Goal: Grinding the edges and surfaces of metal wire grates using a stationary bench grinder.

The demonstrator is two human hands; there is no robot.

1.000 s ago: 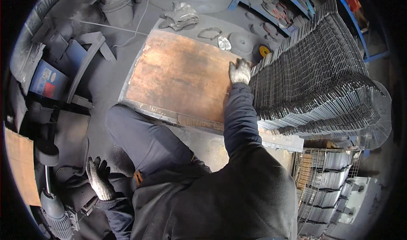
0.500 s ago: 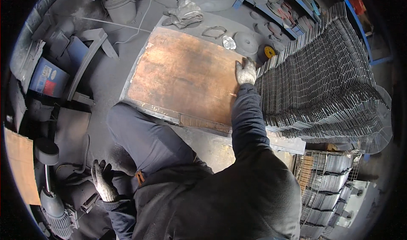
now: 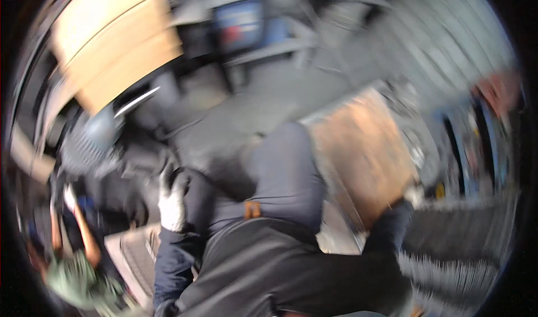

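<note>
My left hand (image 3: 172, 202), in a pale work glove, is raised beside my left thigh with fingers apart and nothing in it. My right hand (image 3: 413, 195), gloved too, is at the near right corner of a brown board (image 3: 361, 149) that lies on a work table; blur hides its fingers. Just right of that hand stands a big stack of grey metal mesh sheets (image 3: 462, 227). The whole picture is smeared by motion.
At the upper left are tan cardboard boxes (image 3: 117, 39) and a grey ribbed motor-like machine (image 3: 92, 143). A person in a green shirt (image 3: 75, 280) is at the lower left, both arms out. A blue shelf rack (image 3: 462, 154) stands far right, near a large grey ribbed surface (image 3: 448, 31).
My view has swung left, so the board and mesh stack sit farther right and the boxes and the other person have come in. My right hand remains by the board's corner.
</note>
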